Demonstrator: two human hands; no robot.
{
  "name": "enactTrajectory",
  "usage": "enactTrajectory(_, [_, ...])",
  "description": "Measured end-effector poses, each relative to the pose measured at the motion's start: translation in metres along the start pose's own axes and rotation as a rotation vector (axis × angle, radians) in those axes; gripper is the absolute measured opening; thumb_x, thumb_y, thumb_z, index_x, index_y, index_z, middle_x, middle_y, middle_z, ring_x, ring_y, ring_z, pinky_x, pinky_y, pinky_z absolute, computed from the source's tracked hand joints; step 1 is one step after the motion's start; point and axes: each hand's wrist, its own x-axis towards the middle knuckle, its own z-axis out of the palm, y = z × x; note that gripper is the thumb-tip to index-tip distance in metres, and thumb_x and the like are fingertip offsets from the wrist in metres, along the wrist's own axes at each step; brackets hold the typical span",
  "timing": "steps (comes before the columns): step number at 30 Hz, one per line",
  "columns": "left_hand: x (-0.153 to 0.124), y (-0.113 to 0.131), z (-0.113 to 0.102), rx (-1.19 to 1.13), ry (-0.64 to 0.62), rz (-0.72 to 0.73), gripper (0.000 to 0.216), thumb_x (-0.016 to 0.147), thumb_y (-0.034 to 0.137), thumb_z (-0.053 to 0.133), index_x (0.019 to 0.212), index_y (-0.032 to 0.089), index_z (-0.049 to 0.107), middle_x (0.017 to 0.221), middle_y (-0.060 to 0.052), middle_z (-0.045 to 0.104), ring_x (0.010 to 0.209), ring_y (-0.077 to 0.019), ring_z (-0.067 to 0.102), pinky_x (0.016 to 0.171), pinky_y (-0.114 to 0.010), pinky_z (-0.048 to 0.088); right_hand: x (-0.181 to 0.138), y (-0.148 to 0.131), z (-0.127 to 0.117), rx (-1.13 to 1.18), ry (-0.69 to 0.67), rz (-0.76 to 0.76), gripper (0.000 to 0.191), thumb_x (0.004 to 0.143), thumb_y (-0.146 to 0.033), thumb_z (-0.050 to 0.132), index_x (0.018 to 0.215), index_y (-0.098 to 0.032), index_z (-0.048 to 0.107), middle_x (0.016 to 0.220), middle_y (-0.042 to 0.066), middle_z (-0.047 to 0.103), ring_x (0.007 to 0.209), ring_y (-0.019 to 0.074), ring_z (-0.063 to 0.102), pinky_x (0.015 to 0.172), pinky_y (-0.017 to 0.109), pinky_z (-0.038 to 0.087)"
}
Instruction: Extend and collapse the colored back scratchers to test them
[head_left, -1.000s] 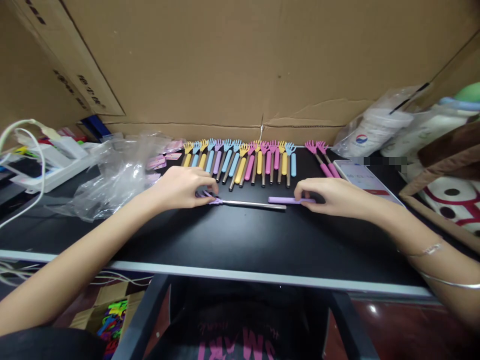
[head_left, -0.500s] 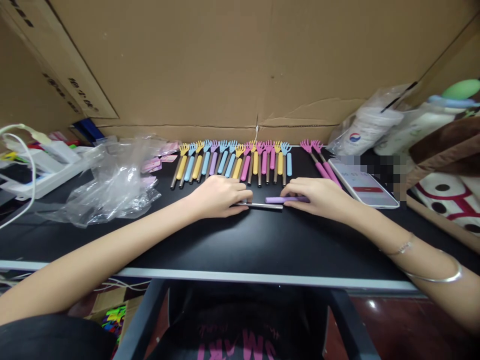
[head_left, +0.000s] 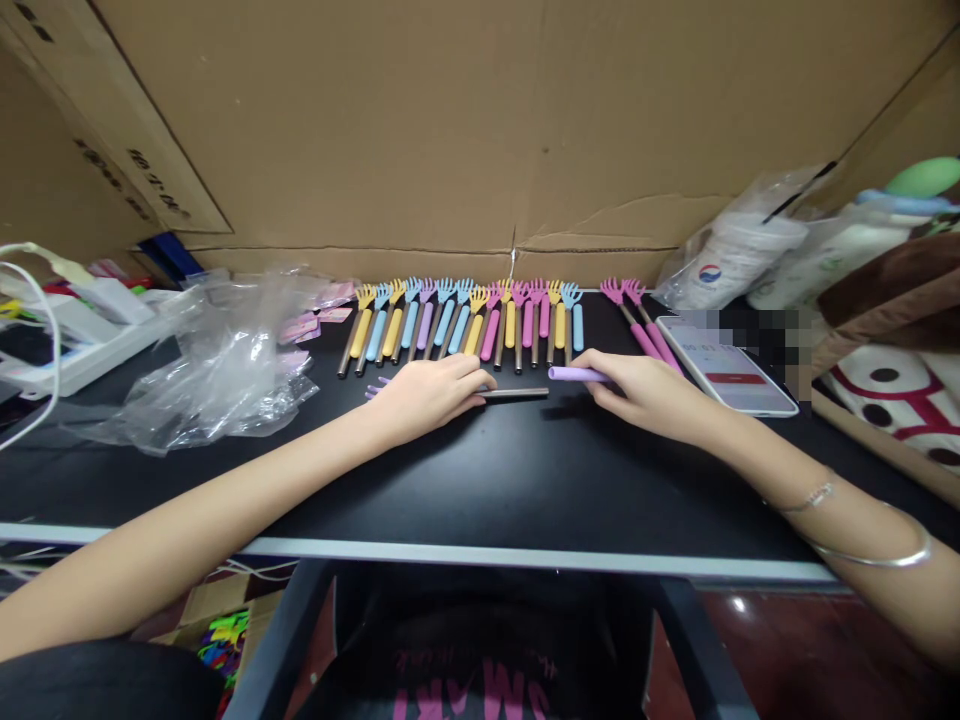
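- Room: a brown cardboard wall, creased and printed at left, backs the black table, smooth, with a pale front edging.
- Far left: white power strip with a cable; below, an open carton of small multicoloured pieces sits on the floor.
- Left: crumpled clear plastic bag beyond the left forearm; pink cards behind it.
- Left of centre: left hand, fingers closed around a purple claw-ended rod. Claw tips emerge at left; the slim metal shaft extends right.
- Centre, behind the hands: a row of back scratchers, yellow, blue, purple and pink, with rounded handles beside metal shafts.
- Right of centre: right hand, pinching a hollow purple handle, its open end facing left, near the shaft's tip; the two are not joined.
- Right: two pink scratchers, handles fitted; then a phone, lying face up.
- Far right: bagged cup, green-topped bottle, soft brown fabric.
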Motion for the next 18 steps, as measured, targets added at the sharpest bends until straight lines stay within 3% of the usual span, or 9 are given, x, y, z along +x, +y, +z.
enactTrajectory(7, [-0.001,-0.001,-0.001,-0.029,0.043,-0.065,0.019,0.098,0.023,0.036,0.099,0.016,0.053,0.091,-0.004,0.066,0.074,-0.014,0.063,0.061,-0.023,0.043,-0.001,0.0,-0.002,0.137,0.005,0.04,0.008,0.083,-0.022,0.04,0.09,-0.022,0.044,0.066,-0.002,0.053,0.055,0.0129,0.049,0.056,0.024,0.033])
enactTrajectory(11, [-0.003,-0.001,-0.004,-0.039,0.07,-0.086,0.024,0.098,0.022,0.031,0.104,0.016,0.053,0.1,-0.006,0.067,0.082,-0.0147,0.064,0.06,-0.022,0.044,-0.001,0.001,-0.003,0.088,0.065,0.047,0.006,0.084,-0.023,0.04,0.09,-0.022,0.042,0.063,-0.003,0.049,0.053,0.0126,0.046,0.055,0.024,0.032])
enactTrajectory(18, [-0.003,0.002,-0.01,0.099,0.145,-0.13,0.025,0.099,0.028,0.034,0.105,0.019,0.056,0.091,-0.002,0.068,0.077,-0.013,0.064,0.049,-0.021,0.033,-0.002,-0.003,0.003,-0.007,0.01,0.032,0.014,0.09,-0.029,0.038,0.097,-0.022,0.049,0.067,-0.001,0.056,0.056,0.014,0.053,0.055,0.024,0.033])
